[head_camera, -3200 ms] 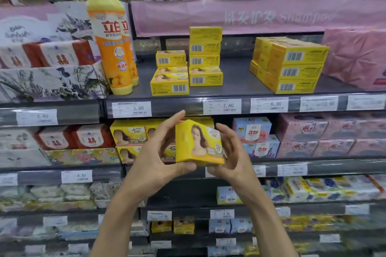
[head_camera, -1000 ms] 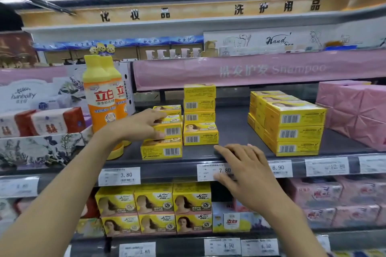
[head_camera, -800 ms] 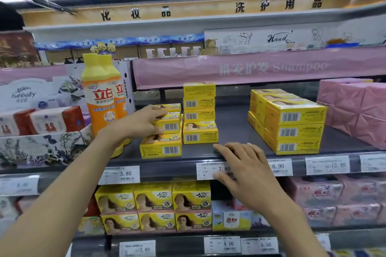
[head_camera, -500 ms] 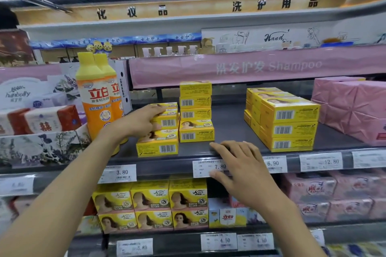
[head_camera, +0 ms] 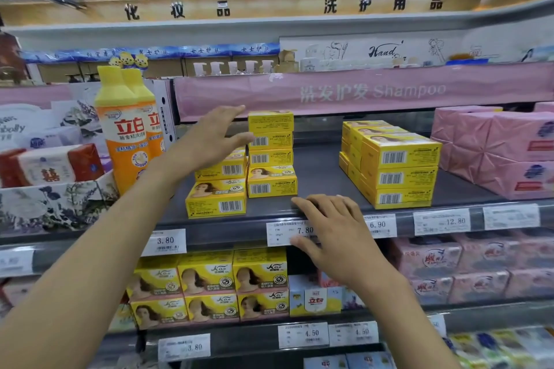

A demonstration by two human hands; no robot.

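By yellow boxes [head_camera: 271,156] the left grip [head_camera: 209,141] hangs spread; right grip [head_camera: 335,234] rests on shelf edge [head_camera: 224,232].

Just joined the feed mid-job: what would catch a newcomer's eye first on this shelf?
The left hand, fingers spread, is raised in front of the stacks of yellow boxes mid-shelf. The right hand lies flat on the shelf edge, covering part of the 7.80 price tag. A tall orange bottle stands at left; pink packs fill the right.
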